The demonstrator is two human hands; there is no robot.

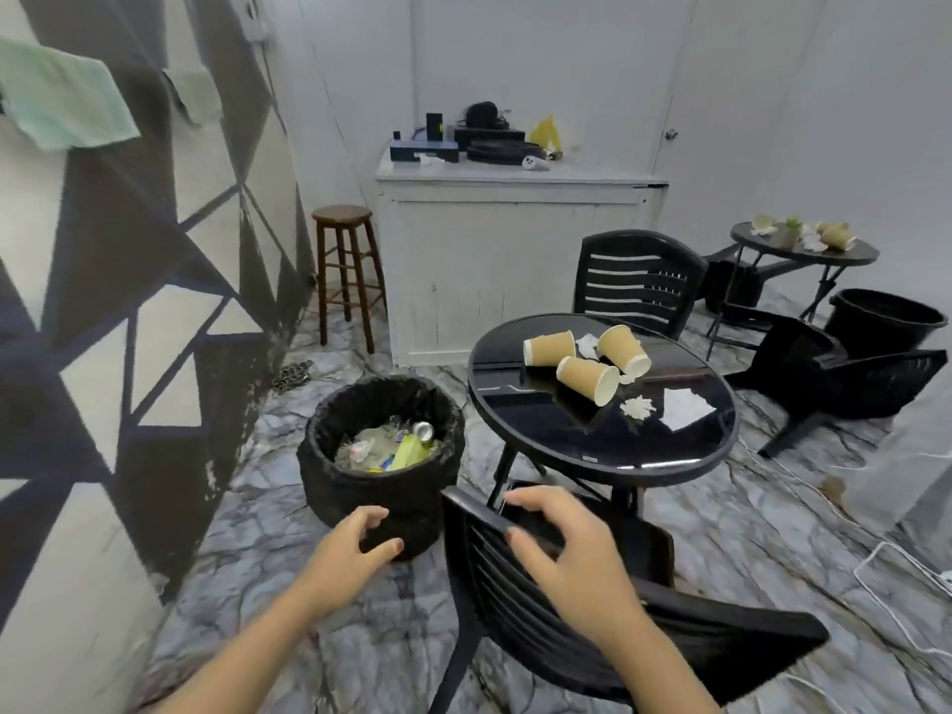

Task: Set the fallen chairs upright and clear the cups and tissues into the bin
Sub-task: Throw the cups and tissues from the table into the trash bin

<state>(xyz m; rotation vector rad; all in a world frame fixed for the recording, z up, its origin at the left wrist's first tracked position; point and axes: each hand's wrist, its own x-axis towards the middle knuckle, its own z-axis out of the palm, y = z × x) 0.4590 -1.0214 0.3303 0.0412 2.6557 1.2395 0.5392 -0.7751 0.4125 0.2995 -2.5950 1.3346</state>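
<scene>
A round, glossy black desk [592, 445] carried 3 ribbed brown paper cups [587, 378] lying on their sides, with crumpled white tissues [638, 407] scattered among and beside them. Left of it on the marbled grey floor [268, 533] stood a round black bin [360, 492] lined with a black bag and partly filled with rubbish. A black slatted plastic chair [556, 626] stood nearest the camera; the right hand [572, 553] hovered over its backrest, fingers loosely curled, its grip holding nothing. The left hand [350, 546] hung in front of the bin, fingers relaxed and holding nothing. Another black plastic chair [845, 383] lay tipped over right of the desk, and a third [633, 280] stood upright behind it.
</scene>
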